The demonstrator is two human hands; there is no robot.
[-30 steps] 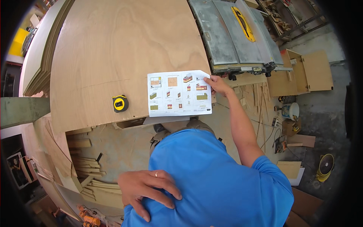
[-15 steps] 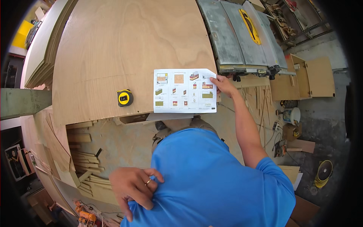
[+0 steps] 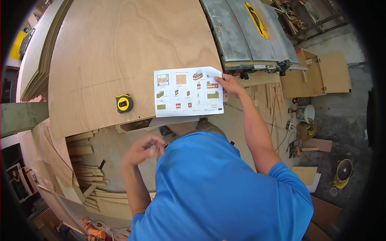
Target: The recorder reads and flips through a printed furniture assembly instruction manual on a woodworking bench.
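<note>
My right hand (image 3: pixel 229 84) pinches the upper right edge of a white printed sheet (image 3: pixel 187 107), thumb on top. Small coloured drawings of furniture-like boxes and panels cover the paper, which lies over the near edge of a large plywood panel (image 3: pixel 132 44). Left of the sheet, a yellow and black tape measure (image 3: pixel 124 103) rests on the plywood. My left hand (image 3: pixel 146 149) is raised in front of my blue shirt, slightly blurred, with its fingers loosely bent and apart. Nothing shows in it.
A table saw (image 3: pixel 257 36) with a yellow blade insert adjoins the panel on the right. Stacked boards (image 3: pixel 44 52) stand at the left. Wood strips (image 3: pixel 86 172) lie low on the left. Farther right are an open wooden cabinet (image 3: pixel 335 72), a white bucket (image 3: pixel 305 114) and cords on the floor.
My left hand has risen from against my shirt, up and away from my body. The right hand keeps its hold on the sheet. The whole view has shifted slightly.
</note>
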